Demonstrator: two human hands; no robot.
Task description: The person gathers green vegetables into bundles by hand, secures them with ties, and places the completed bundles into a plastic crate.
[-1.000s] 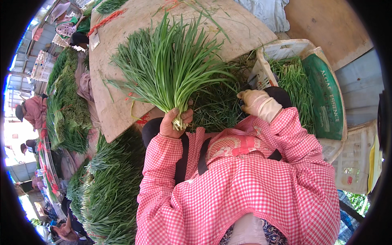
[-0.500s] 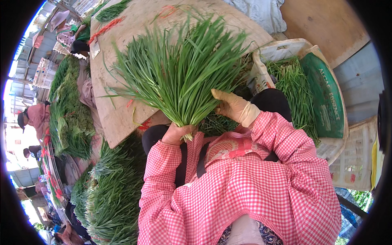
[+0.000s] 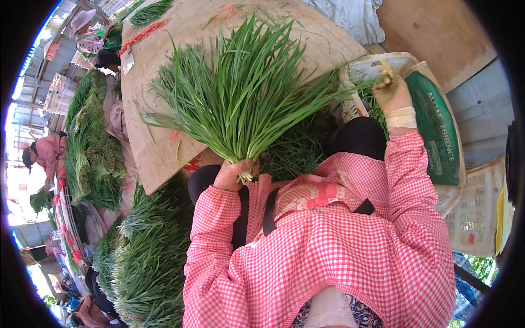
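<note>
Over the wooden board (image 3: 164,109), left hand (image 3: 234,174) fingers clench the chive bunch (image 3: 246,93); right hand (image 3: 391,93) pinches loose stalks

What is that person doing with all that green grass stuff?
A person in a pink checked shirt grips a fan-shaped bunch of green leaves at its base with the left hand, over a wooden board. The gloved right hand reaches into a sack of more leaves. Big leaf piles lie at the left.

A tilted wooden board (image 3: 164,109) lies ahead. Left of the board, green heaps (image 3: 93,147) lie; right of it stands a white crate (image 3: 476,218).
</note>
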